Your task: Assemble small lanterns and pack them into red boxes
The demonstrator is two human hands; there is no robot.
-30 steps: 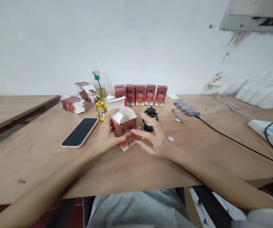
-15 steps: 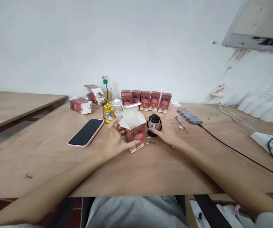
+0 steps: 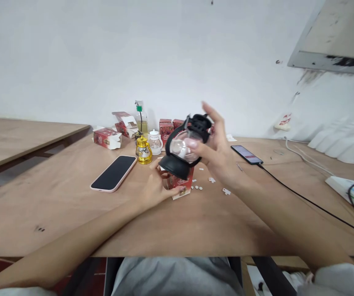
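My right hand holds a small black lantern with a clear globe, raised off the table and tilted, its base toward the lower left. Thumb and fingers grip it around the globe and top. Below and behind the lantern, my left hand is closed on a red printed box standing on the table. The lantern hides the box's upper part and its flaps. To the left stand a gold lantern and a white lantern, with a dark one partly hidden behind them.
Several red boxes line the wall, partly hidden. Two opened boxes lie at the back left by a bottle. A pink-edged phone, a cabled phone, button cells and white scraps lie on the table.
My right hand has lifted the black lantern from the table and brought it up and left, tilting it in front of the box. My left hand keeps its hold on the box.
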